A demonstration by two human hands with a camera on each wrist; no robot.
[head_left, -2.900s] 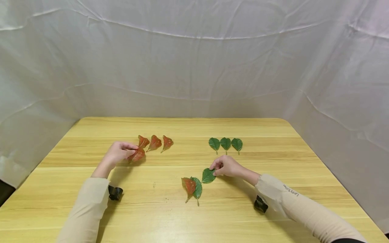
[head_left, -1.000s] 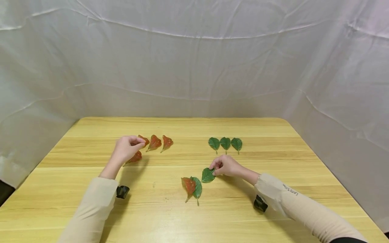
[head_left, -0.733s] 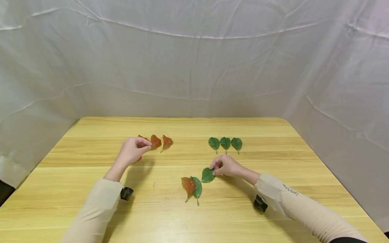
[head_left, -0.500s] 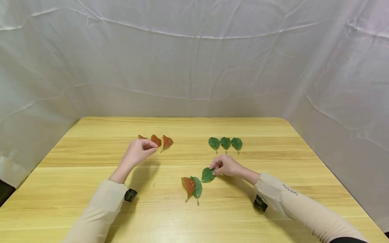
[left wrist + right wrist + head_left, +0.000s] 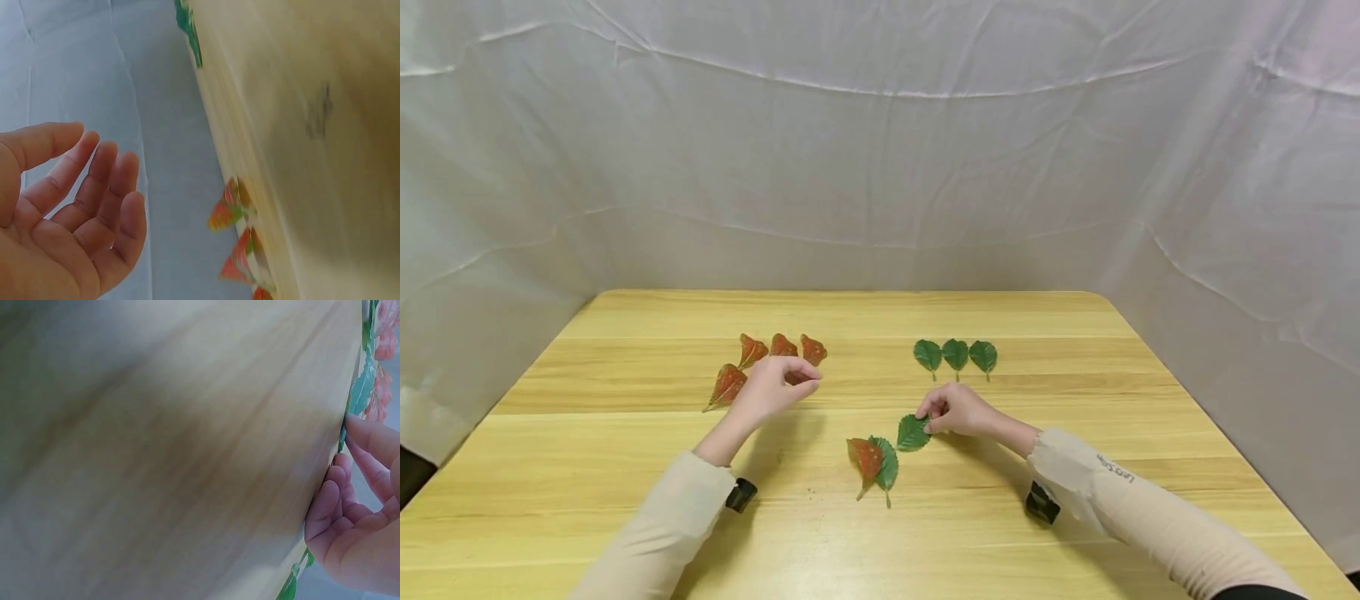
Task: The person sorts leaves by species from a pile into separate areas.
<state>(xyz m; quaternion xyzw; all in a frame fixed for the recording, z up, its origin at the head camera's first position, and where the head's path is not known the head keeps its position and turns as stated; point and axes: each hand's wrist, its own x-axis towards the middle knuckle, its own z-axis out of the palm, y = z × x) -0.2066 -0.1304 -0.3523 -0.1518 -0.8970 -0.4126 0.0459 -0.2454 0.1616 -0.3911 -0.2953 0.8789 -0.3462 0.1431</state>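
Note:
My left hand hovers over the table just in front of a row of red leaves, its fingers loosely curled. Nothing is between thumb and fingertips in the left wrist view. Beside it lies one red leaf; behind are three more, a left one, a middle one and a right one, partly covered by the hand. My right hand pinches the edge of a green leaf on the table. Left of that leaf, a red leaf overlaps another green leaf.
Three green leaves stand in a row farther back on the right, stems toward me. The wooden table ends at a pale cloth backdrop on the far side and both flanks. Each wrist carries a black camera.
My left hand has let go of a red leaf, which now lies in front of the red row, and has moved right, away from it. The right hand has stayed in place.

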